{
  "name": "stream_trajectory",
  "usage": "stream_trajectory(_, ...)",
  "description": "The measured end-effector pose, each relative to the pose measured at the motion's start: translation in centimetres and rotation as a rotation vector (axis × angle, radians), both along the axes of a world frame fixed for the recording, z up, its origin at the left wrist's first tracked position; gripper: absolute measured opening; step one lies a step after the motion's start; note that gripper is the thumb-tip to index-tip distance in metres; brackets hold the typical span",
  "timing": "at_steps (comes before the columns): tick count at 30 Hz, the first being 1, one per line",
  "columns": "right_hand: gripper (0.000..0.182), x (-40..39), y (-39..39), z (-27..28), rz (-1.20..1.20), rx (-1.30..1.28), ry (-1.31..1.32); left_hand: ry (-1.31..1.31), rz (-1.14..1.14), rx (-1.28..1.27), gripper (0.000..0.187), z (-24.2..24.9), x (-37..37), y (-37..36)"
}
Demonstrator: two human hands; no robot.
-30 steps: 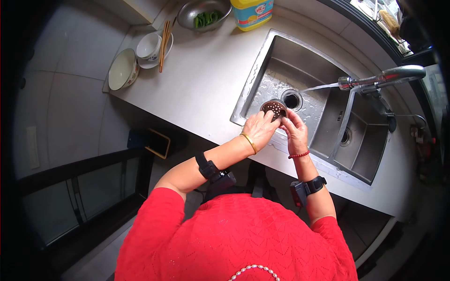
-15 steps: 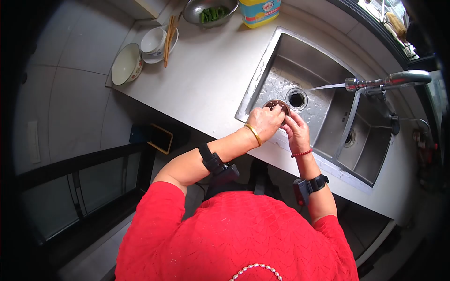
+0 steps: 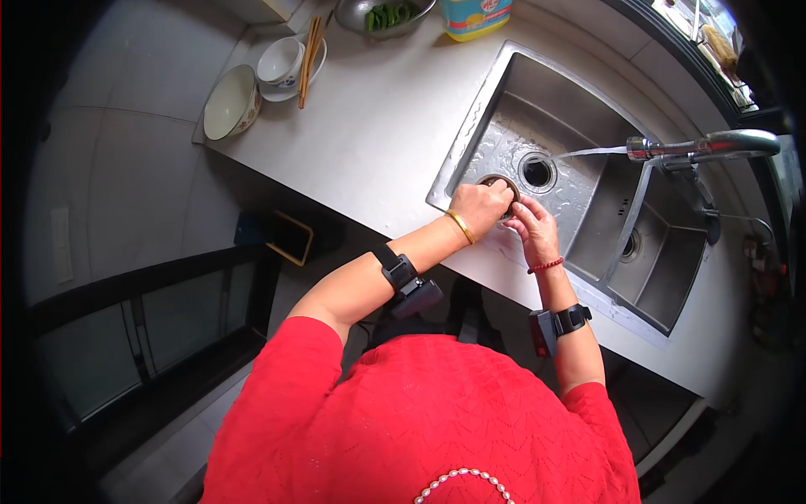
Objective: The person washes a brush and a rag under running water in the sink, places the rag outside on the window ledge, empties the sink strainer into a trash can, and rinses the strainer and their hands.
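Over the near-left corner of the large steel sink basin, a round, dark brown sink strainer is between my hands. My left hand is closed, its curled fingers pressed into the strainer and hiding most of it. My right hand grips the strainer's right edge between thumb and fingers. Just beyond lies the open drain hole in the wet basin floor. Water runs from the faucet toward that drain.
A smaller basin adjoins on the right. On the counter are a large bowl, a small white bowl on a plate, wooden chopsticks, a metal bowl of green peppers and a yellow-blue container.
My left fingers have moved deeper into the strainer, whose dotted face showed before and is now mostly covered. My right hand keeps its hold. The whole view has shifted slightly.
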State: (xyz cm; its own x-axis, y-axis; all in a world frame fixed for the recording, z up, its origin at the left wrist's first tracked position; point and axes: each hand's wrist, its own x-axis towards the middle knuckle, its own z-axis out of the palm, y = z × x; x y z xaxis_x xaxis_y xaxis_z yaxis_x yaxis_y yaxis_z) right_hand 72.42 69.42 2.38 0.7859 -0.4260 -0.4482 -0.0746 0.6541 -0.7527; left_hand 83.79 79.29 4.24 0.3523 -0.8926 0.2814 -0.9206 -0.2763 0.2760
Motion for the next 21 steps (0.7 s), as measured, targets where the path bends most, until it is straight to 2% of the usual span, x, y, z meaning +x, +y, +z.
stream_trajectory(4,0.030,0.4,0.3,-0.1,-0.007,-0.042,0.002,-0.093,-0.033,0.056,0.009,-0.1,0.0,-0.5)
stream_trajectory(8,0.029,0.7,0.3,-0.6,0.015,-0.106,0.029,-0.023,0.011,0.047,0.010,-1.2,0.4,-0.6)
stream_trajectory(12,0.029,0.7,0.4,-0.5,-0.003,-0.099,0.056,0.159,0.011,0.019,0.006,-0.5,0.9,0.1)
stream_trajectory(17,0.030,0.3,-0.4,-0.8,-0.052,0.016,0.064,0.412,0.162,-0.056,0.004,2.4,3.5,2.1)
stream_trajectory(21,0.029,0.0,-0.5,-1.0,-0.058,0.073,0.063,0.410,0.133,0.024,0.006,3.2,4.1,2.6)
